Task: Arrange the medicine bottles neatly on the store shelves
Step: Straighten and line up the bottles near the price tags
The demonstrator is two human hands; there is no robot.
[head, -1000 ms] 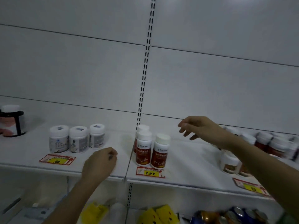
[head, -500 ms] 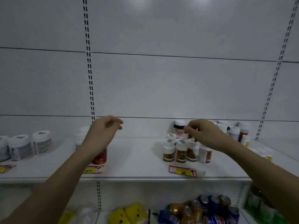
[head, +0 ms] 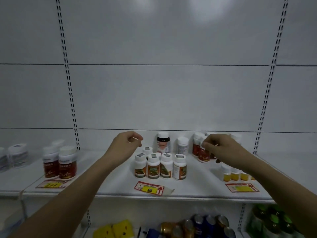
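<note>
Up over the white shelf (head: 109,184), the left hand (head: 125,146) hovers with its fingers loosely curled and nothing in them. Just below and right of it stands a tight row of four white-capped bottles (head: 160,166), with a dark bottle (head: 163,142) behind them. The right hand (head: 221,148) has its fingertips on the cap of a red-labelled bottle (head: 203,156) among a cluster at the back; whether they actually pinch it I cannot tell. Beneath that wrist sit small yellow bottles (head: 235,174). Far left of the left hand stand two more red-labelled bottles (head: 60,164).
</note>
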